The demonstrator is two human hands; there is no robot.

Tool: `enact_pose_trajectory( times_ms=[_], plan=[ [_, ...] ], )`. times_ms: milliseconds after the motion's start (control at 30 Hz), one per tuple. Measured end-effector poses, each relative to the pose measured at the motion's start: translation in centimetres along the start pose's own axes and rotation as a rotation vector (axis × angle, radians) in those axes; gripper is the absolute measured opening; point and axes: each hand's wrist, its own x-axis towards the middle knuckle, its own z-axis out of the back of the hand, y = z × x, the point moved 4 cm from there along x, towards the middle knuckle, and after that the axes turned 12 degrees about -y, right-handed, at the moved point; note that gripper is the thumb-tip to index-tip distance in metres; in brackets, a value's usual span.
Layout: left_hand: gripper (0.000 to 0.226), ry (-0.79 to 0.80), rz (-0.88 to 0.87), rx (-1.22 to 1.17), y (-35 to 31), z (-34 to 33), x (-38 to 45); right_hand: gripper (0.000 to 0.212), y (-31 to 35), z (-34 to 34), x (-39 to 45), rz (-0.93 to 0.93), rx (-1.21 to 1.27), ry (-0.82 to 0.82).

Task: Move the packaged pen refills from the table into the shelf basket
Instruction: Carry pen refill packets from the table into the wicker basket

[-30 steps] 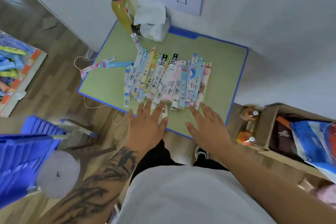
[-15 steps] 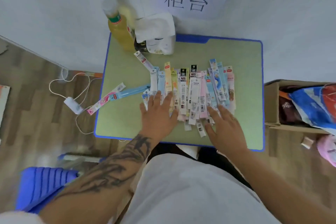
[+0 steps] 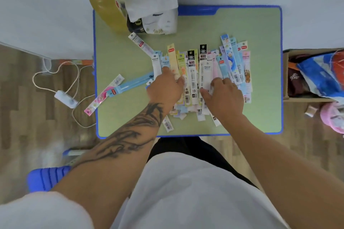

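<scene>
A pile of packaged pen refills (image 3: 204,65) lies fanned out in the middle of the small green table (image 3: 260,24). My left hand (image 3: 165,89) rests on the pile's left side with its fingers stretched forward over the packets. My right hand (image 3: 225,96) sits on the right half, its fingers curled down into the packets and its thumb spread to the left. Stray packets lie apart: a blue one (image 3: 130,84), a pink one (image 3: 98,100) over the table's left edge, and a white one (image 3: 140,43) behind the pile. No shelf basket is in view.
A yellow drink bottle (image 3: 106,5) and a tissue pack (image 3: 154,9) stand at the table's back left. A cardboard box (image 3: 285,80) with bags is on the right. A white cord and adapter (image 3: 65,96) lie on the floor at left, a blue ribbed plastic object (image 3: 44,176) lower left.
Both hands have moved forward from the table's near edge onto the pile. The right fingers have curled into the packets. The view has tilted down and closer.
</scene>
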Motion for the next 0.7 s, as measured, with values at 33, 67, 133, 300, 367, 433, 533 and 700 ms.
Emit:
enact_pose_trajectory(
  times_ms=[33,67,133,300,367,433,533,700],
  plan=[
    [0.044,0.016,0.028,-0.039,0.1,-0.1,0.1,0.044,0.2,-0.1,0.2,-0.011,-0.004,0.005],
    [0.041,0.034,0.055,-0.086,0.2,-0.3,0.2,0.041,0.4,-0.3,0.3,-0.024,-0.004,0.016],
    [0.035,0.061,0.102,-0.191,0.6,-0.7,0.6,0.037,0.5,-0.4,0.4,-0.059,-0.014,0.04],
    [0.035,0.089,0.138,-0.359,1.2,-0.9,1.3,0.024,1.0,-0.4,0.1,-0.089,-0.08,0.007],
    [0.036,0.094,0.123,-0.36,1.2,-0.7,1.0,0.019,1.0,-0.6,0.0,-0.124,-0.073,0.003],
    [0.038,0.094,0.085,-0.347,1.2,-0.4,0.7,0.018,0.9,-0.5,-0.2,-0.148,-0.056,-0.012],
    [0.031,0.087,0.036,-0.332,1.3,0.2,0.1,0.017,0.7,0.0,-0.5,-0.142,-0.018,-0.065],
    [0.02,0.1,0.0,-0.422,0.9,1.0,-1.3,0.013,0.5,1.7,-1.4,-0.126,0.19,-0.17]
  ],
)
